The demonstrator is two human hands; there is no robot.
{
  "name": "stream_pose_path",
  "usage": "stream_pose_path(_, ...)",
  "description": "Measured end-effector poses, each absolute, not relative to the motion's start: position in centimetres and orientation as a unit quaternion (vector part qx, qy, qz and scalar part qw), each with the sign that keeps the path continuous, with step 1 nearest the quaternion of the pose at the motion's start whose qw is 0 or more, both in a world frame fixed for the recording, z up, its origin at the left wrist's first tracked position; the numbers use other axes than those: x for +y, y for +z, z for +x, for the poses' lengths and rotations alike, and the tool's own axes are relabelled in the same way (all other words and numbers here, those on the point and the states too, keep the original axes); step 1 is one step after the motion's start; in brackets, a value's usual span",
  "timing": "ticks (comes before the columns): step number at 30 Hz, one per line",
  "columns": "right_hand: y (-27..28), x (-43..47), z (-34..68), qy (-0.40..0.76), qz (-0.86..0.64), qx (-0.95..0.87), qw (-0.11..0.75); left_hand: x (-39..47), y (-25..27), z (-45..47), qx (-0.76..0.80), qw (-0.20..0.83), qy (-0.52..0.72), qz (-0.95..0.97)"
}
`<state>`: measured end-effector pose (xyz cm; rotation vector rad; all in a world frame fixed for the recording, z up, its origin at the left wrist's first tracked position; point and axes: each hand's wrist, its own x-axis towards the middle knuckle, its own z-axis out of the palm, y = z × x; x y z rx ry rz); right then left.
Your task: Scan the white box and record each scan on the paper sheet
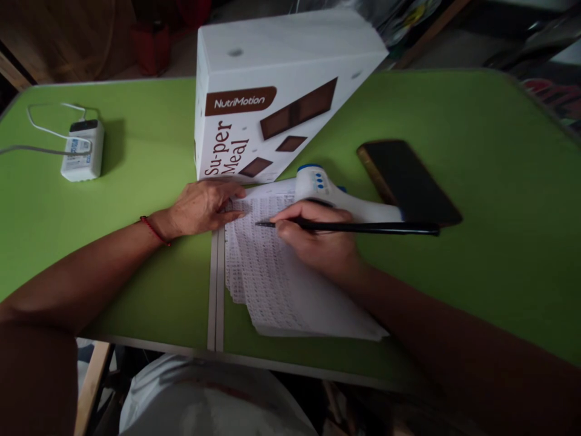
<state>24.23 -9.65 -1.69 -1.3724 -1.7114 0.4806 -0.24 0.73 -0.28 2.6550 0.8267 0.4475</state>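
Note:
Sheets of paper [272,284] with columns of handwriting lie on the green table in front of me. My right hand [322,239] grips a black pen [381,228], its tip on or just above the upper part of the sheet. At the sheets' upper left edge rests my left hand [204,206], fingers spread and pressing the paper. Right behind that hand stands a white NutriMotion box [254,121]. A white and blue handheld device, like an infrared thermometer [358,203], lies beyond my right hand and is partly hidden by it.
A dark phone [408,181] lies to the right on the green table [499,254]. At the left, a white power adapter [84,151] has cables running from it. A pale seam strip [216,303] crosses the table beside the sheets. The box blocks part of the far edge.

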Motion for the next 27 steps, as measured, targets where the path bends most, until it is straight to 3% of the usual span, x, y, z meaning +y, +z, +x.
stream_pose_path(5, -2.4, -9.5, 24.3, 0.197, -0.554, -0.662, 0.464, 0.7, -0.1, -0.2, 0.285, 0.161, 0.154, 0.932)
stream_pose_path(27, -1.4, -9.7, 23.9, 0.184, -0.577, -0.663, 0.44, 0.7, -0.1, -0.3, 0.288, 0.158, 0.154, 0.932)
